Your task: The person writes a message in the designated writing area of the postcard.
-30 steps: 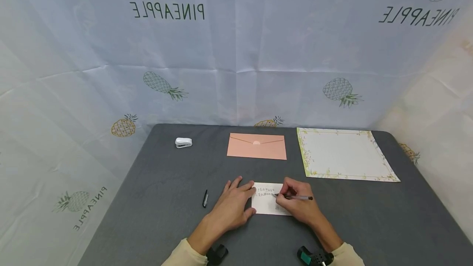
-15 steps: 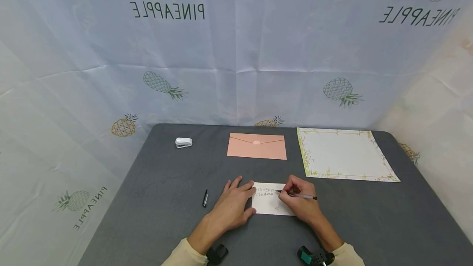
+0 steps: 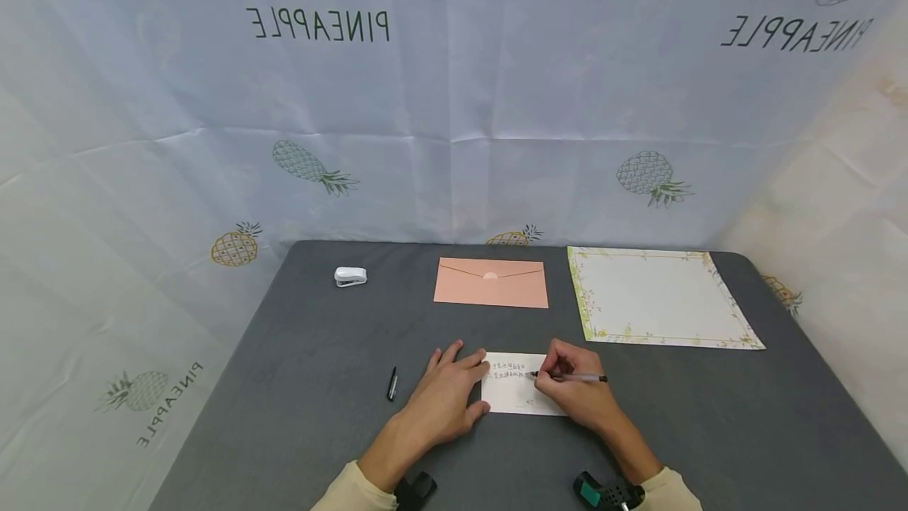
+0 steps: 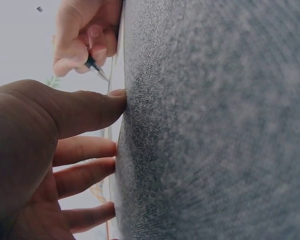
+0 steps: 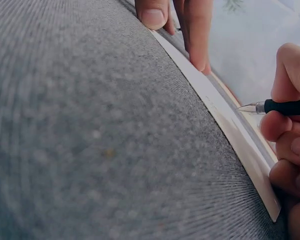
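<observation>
A small white card (image 3: 514, 397) with lines of handwriting lies flat on the dark grey table. My right hand (image 3: 580, 386) pinches a pen (image 3: 583, 378) between thumb and fingers, its tip at the written lines. In the right wrist view the pen's dark grip (image 5: 285, 107) and pointed clear tip show clearly. The left hand (image 3: 443, 397) lies spread, with fingertips and thumb on the card's left edge. From the left wrist view, the thumb (image 4: 90, 111) and straight fingers touch down at that edge. The right hand hides the card's right end.
A black pen cap (image 3: 392, 384) lies left of the left hand. Behind the card is a pink envelope (image 3: 491, 290), and a white stapler (image 3: 351, 277) stands at the back left. A large sheet with a floral border (image 3: 656, 298) lies back right. A pineapple-print curtain (image 3: 454, 101) hangs behind the table.
The right hand and pen have shifted slightly rightward along the card since the earliest frame. The left hand stays in place. The head view has tilted very slightly.
</observation>
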Action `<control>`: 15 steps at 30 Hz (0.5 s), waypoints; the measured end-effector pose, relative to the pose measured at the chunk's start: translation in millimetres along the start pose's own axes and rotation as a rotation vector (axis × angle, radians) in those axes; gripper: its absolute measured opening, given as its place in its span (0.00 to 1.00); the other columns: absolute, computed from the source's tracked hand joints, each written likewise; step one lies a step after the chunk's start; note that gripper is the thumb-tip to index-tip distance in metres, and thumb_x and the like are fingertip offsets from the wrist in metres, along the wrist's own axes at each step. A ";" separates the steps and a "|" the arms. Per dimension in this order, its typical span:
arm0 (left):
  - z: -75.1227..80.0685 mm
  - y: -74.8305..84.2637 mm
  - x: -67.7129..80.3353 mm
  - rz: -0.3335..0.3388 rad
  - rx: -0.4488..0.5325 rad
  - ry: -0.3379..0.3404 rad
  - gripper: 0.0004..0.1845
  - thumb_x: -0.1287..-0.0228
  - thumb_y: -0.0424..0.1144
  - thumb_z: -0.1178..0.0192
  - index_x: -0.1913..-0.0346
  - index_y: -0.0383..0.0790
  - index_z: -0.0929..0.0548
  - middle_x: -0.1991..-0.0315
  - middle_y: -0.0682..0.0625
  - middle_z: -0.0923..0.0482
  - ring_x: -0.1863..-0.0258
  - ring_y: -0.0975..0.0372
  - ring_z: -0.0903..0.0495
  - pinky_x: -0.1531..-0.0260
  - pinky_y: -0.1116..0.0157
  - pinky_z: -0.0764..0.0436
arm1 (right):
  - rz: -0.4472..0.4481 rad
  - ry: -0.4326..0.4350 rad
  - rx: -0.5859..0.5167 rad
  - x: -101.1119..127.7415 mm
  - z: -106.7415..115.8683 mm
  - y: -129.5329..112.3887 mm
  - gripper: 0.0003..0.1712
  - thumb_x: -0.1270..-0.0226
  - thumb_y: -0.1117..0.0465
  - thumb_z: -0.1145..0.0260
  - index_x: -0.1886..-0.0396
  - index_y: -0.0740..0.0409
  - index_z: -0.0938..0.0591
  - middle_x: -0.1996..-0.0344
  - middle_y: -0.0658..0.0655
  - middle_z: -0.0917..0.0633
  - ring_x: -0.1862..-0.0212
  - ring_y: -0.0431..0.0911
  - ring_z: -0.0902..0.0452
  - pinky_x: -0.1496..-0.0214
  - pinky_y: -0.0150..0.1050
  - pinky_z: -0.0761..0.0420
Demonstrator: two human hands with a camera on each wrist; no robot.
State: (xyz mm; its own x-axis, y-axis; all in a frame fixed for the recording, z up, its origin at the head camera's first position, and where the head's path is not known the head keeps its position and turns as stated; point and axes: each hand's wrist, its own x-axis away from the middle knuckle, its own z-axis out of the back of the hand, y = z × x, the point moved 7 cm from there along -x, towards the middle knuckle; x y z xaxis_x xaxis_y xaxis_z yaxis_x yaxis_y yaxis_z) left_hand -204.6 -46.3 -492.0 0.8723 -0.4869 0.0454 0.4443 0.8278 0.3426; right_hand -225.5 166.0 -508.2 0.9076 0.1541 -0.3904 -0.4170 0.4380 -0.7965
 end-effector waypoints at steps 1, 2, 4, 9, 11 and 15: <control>-0.2 -0.1 -0.2 -0.003 -0.001 0.003 0.32 0.33 0.49 0.22 0.28 0.44 0.15 0.22 0.49 0.22 0.18 0.41 0.31 0.22 0.33 0.31 | -0.001 -0.001 0.003 0.0 -0.1 0.5 0.25 0.51 0.78 0.28 0.77 0.39 0.22 0.80 0.41 0.21 0.78 0.32 0.32 0.77 0.27 0.35; -0.2 -0.1 -0.2 -0.005 -0.001 0.006 0.32 0.33 0.49 0.22 0.28 0.44 0.15 0.22 0.49 0.22 0.18 0.41 0.31 0.23 0.33 0.31 | -0.003 -0.001 0.005 0.1 -0.3 1.0 0.25 0.51 0.78 0.28 0.77 0.39 0.22 0.80 0.41 0.22 0.78 0.32 0.32 0.77 0.27 0.36; -0.3 -0.1 -0.2 -0.008 0.001 0.008 0.32 0.33 0.48 0.22 0.28 0.44 0.15 0.23 0.49 0.22 0.18 0.41 0.31 0.23 0.33 0.31 | -0.007 -0.003 0.008 0.1 -0.7 1.8 0.25 0.52 0.78 0.28 0.78 0.39 0.22 0.80 0.41 0.22 0.78 0.32 0.33 0.77 0.27 0.36; -1.0 0.2 0.0 -0.010 0.005 0.010 0.32 0.32 0.49 0.22 0.28 0.44 0.15 0.22 0.49 0.22 0.18 0.42 0.31 0.22 0.33 0.32 | -0.004 -0.007 0.022 0.2 -1.3 0.8 0.25 0.53 0.78 0.28 0.78 0.39 0.23 0.81 0.40 0.24 0.78 0.32 0.33 0.76 0.27 0.37; -1.4 0.2 0.1 -0.008 0.006 0.010 0.32 0.32 0.48 0.22 0.28 0.44 0.15 0.22 0.49 0.22 0.18 0.42 0.31 0.22 0.33 0.32 | -0.001 -0.010 0.024 0.3 -1.6 -0.3 0.25 0.53 0.77 0.27 0.78 0.39 0.23 0.81 0.40 0.24 0.78 0.32 0.33 0.76 0.27 0.37; -0.8 0.1 0.2 -0.007 0.005 0.013 0.32 0.33 0.48 0.22 0.28 0.43 0.15 0.23 0.49 0.22 0.18 0.42 0.31 0.23 0.33 0.31 | -0.003 -0.023 0.017 0.6 -2.4 -1.5 0.25 0.52 0.77 0.27 0.78 0.39 0.23 0.81 0.40 0.24 0.78 0.31 0.34 0.76 0.27 0.37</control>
State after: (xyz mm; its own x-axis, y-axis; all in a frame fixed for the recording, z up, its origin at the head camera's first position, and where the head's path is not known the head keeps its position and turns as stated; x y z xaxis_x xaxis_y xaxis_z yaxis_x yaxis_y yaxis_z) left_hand -204.2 -46.0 -492.6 0.8718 -0.4889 0.0313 0.4491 0.8230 0.3478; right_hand -224.5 163.3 -508.4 0.9097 0.1728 -0.3775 -0.4137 0.4534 -0.7895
